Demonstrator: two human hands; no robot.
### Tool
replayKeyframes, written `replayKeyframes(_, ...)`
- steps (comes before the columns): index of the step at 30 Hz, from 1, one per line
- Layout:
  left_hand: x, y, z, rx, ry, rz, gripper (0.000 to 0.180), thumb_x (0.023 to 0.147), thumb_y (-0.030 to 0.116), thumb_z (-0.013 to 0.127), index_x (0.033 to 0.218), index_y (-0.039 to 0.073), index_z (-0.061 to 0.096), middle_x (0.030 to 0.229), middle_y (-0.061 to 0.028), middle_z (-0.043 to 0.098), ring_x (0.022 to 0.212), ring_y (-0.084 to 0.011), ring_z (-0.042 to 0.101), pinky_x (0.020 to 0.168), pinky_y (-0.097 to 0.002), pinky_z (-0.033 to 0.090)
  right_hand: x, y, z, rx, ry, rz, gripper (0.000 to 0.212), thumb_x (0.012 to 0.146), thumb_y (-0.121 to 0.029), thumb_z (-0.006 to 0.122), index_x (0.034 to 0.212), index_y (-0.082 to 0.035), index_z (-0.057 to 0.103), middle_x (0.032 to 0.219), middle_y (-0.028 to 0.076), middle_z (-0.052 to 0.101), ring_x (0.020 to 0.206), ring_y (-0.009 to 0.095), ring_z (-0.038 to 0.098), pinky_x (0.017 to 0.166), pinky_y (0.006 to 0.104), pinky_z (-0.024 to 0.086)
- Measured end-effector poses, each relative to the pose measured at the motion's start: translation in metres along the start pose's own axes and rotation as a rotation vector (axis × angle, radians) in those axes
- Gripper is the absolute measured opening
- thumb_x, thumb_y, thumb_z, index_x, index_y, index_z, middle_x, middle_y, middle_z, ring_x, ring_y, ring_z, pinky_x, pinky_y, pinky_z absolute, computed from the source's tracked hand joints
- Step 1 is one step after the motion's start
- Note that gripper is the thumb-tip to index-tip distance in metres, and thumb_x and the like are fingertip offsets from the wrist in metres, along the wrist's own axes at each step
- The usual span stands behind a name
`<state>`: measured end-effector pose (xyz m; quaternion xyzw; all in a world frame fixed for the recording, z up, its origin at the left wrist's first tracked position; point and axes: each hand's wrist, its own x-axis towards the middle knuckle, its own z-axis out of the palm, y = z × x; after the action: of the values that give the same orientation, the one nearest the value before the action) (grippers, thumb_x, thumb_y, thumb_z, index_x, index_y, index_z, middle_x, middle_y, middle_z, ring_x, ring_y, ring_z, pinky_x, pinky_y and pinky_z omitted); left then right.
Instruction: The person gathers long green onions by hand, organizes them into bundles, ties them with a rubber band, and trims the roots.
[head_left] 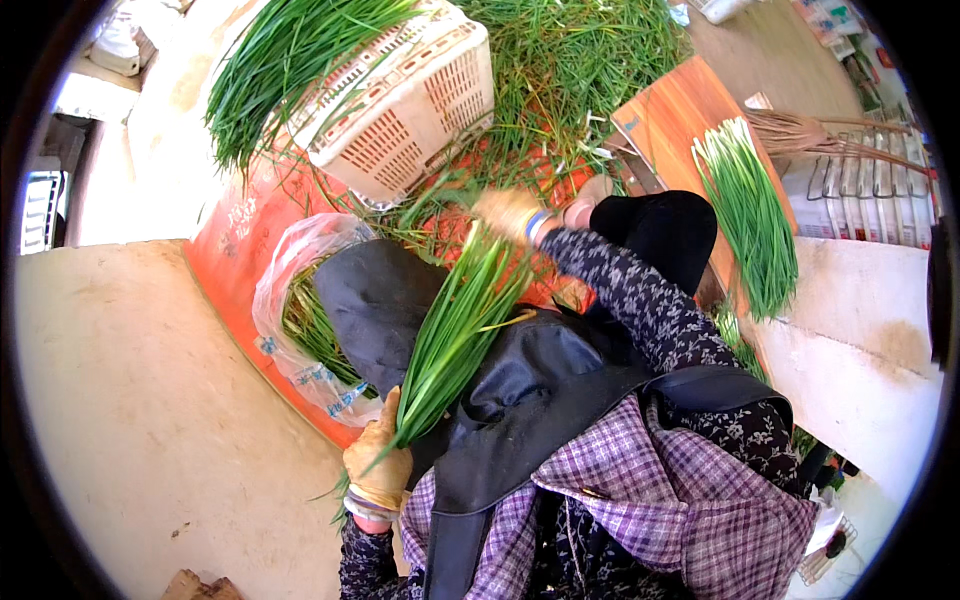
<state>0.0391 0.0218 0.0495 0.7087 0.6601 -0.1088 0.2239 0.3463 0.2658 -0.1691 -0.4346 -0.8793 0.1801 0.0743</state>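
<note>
A loose bunch of garlic chives (450,350) lies slantwise over my lap on a black apron (545,355). My left hand (378,465), in a pale yellowish glove, is closed round its leafy end. Beyond the bunch's pale stem ends, my gloved right hand (508,215) is smeared by motion. A few blurred green blades show beside it, but whether its fingers grip them is unclear. A clear plastic bag (300,270) with more green blades inside rests against my left leg.
A white plastic basket (400,130) topped with chives (290,75) stands ahead. Loose green trimmings (580,60) cover the floor and part of a red sheet (235,255). At right, a tidy chive bundle (745,215) lies on a wooden board (670,115), near a straw broom (790,133).
</note>
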Motion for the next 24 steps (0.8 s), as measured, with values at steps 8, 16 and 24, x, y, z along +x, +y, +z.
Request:
replayKeyframes(8, 0.005, 0.002, -0.010, -0.157, -0.074, -0.114, 0.052, 0.077, 0.010, 0.059, 0.128, 0.015, 0.056, 0.086, -0.0200, 0.067, 0.081, -0.0379, 0.066, 0.070, -0.0444, 0.052, -0.058, -0.002, -0.086, 0.855, 0.012, 0.207, 0.035, 0.078, -0.023, 0.071, 0.108, -0.007, 0.063, 0.094, 0.006, 0.065, 0.066, 0.019, 0.058, 0.062, 0.0326, 0.052)
replayKeyframes(16, 0.013, 0.006, -0.017, -0.188, -0.077, -0.080, 0.056, 0.074, 0.009, 0.065, 0.130, 0.012, 0.056, 0.093, -0.0217, 0.067, 0.085, -0.0373, 0.066, 0.073, -0.0424, 0.053, -0.062, -0.142, -0.046, 0.287, 0.010, -0.558, 0.023, 0.083, -0.026, 0.061, 0.098, -0.009, 0.065, 0.083, 0.012, 0.060, 0.071, 0.031, 0.061, 0.059, 0.0410, 0.049)
replayKeyframes(24, 0.010, -0.055, 0.030, -0.801, -0.124, 0.004, 0.051, 0.077, 0.003, 0.071, 0.126, 0.006, 0.056, 0.084, -0.0057, 0.067, 0.065, -0.0214, 0.063, 0.062, -0.0324, 0.052, -0.052, -0.107, -0.169, 2.079, 0.327, 0.254, 0.034, 0.096, -0.036, 0.051, 0.112, -0.007, 0.060, 0.083, 0.002, 0.065, 0.072, 0.014, 0.060, 0.066, 0.0281, 0.049)
